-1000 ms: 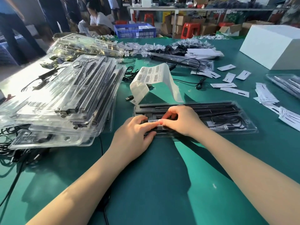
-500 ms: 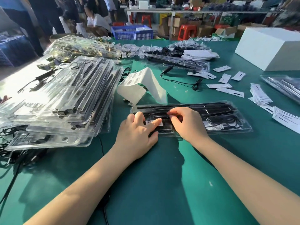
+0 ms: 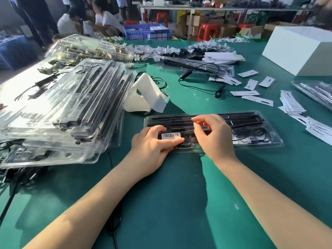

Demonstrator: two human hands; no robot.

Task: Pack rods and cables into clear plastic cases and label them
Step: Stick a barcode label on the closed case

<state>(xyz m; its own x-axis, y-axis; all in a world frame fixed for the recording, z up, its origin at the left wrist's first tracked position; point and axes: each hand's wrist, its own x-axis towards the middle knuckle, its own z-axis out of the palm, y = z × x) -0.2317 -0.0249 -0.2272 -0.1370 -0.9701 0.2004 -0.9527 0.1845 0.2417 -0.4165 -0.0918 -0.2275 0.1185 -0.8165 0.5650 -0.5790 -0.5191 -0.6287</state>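
Green table (image 3: pixel 179 203) is bearing the case (image 3: pixel 265 141) lengthwise left-to-right, left hand (image 3: pixel 152 148) pressing its label (image 3: pixel 170 136), right hand (image 3: pixel 213 139) hovering empty, fingers loosely parted.

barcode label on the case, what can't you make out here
Head view:
- Barcode label: digits too small to read; lower edge covered by the left hand thumb.
- Right hand: fingertips motion-blurred, so any pinch is unclear.
- Clear case: near-left contents hidden under both hands.

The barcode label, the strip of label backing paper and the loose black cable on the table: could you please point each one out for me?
barcode label (image 3: pixel 170 135), head view, middle of its printed face.
label backing paper (image 3: pixel 149 92), head view, its curled white upper fold.
loose black cable (image 3: pixel 199 87), head view, its near run across the mat.
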